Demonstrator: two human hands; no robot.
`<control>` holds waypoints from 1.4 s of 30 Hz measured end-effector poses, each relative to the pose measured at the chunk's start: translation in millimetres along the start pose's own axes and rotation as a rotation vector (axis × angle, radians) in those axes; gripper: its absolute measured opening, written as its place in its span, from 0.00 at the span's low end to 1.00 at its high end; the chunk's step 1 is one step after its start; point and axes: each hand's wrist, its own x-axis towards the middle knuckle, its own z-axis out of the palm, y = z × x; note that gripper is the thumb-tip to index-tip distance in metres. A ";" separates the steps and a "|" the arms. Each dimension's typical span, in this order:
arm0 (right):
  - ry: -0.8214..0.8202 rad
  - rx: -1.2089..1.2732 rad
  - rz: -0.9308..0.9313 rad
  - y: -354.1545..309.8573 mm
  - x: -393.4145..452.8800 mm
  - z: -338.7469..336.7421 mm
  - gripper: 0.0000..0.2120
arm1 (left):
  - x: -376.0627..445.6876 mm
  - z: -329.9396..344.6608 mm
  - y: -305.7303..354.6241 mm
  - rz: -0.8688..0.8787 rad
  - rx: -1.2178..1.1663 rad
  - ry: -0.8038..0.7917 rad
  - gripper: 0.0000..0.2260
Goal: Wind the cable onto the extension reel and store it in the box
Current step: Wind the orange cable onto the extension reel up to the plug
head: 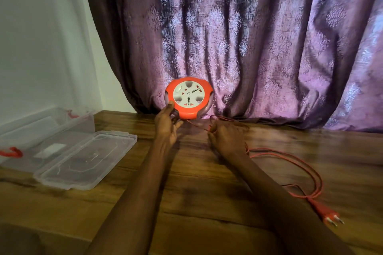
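gripping the upright reel (188, 97) with left hand (166, 124); right hand (227, 136) seemingly pinching cable (290, 156).

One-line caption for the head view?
Left hand props the orange reel upright while right hand pinches its red cable; clear box open.
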 end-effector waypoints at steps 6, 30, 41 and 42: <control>-0.187 0.412 -0.112 16.5 1.5 -15.7 0.08 | 2.3 -4.9 0.9 0.029 0.057 -0.033 0.16; 0.090 -0.191 -0.078 14.6 10.4 -45.6 0.28 | -32.6 28.4 -17.2 0.356 0.675 -0.375 0.05; -0.118 1.208 0.739 16.6 22.6 -51.4 0.16 | -36.1 30.8 -33.8 0.464 0.729 -0.255 0.12; -0.085 1.042 0.628 23.8 22.5 -49.6 0.15 | -35.1 29.3 -30.6 0.432 0.685 -0.235 0.11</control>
